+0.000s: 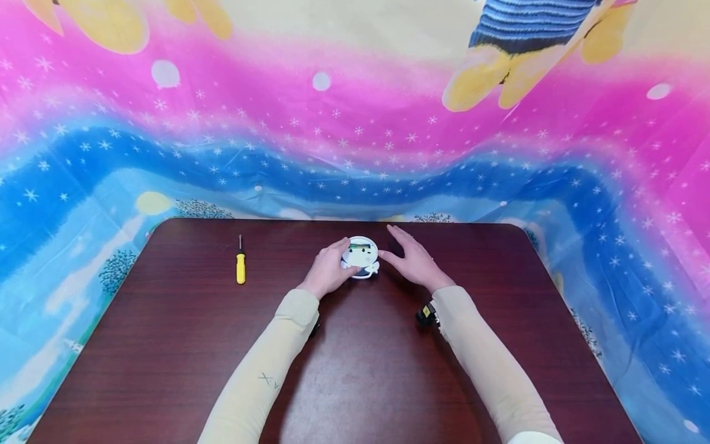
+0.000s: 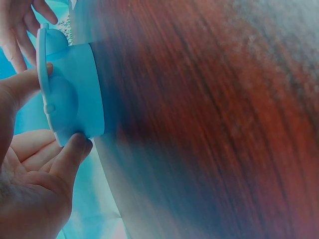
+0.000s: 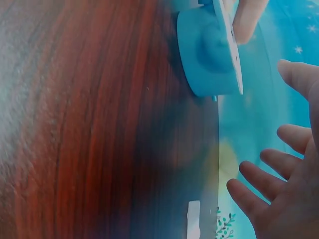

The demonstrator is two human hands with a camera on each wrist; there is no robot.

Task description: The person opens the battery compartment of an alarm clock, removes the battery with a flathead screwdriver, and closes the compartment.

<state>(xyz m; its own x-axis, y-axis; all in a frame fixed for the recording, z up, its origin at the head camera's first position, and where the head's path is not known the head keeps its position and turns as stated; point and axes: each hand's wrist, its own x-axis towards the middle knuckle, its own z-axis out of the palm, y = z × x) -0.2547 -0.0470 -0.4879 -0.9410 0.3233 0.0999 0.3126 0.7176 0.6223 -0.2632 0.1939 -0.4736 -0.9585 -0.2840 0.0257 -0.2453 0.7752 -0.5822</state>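
A small white round-faced device (image 1: 363,253) stands on the table, with a green strip in a slot near its top and dark spots below. In the left wrist view its drum-like body (image 2: 82,89) looks blue-tinted, with a raised rim along one side. My left hand (image 1: 327,270) grips its left side, thumb at the lower edge and a finger on the rim. To its right, my right hand (image 1: 415,264) is spread with fingers extended, holding nothing. In the right wrist view those fingers (image 3: 266,181) are apart from the device, the thumb nearest it.
A yellow-handled screwdriver (image 1: 241,269) lies on the left of the dark wooden table (image 1: 183,345), its tip pointing away. In the right wrist view, a small white piece (image 3: 193,219) lies near the table's edge. A patterned cloth backdrop (image 1: 355,135) hangs behind the table.
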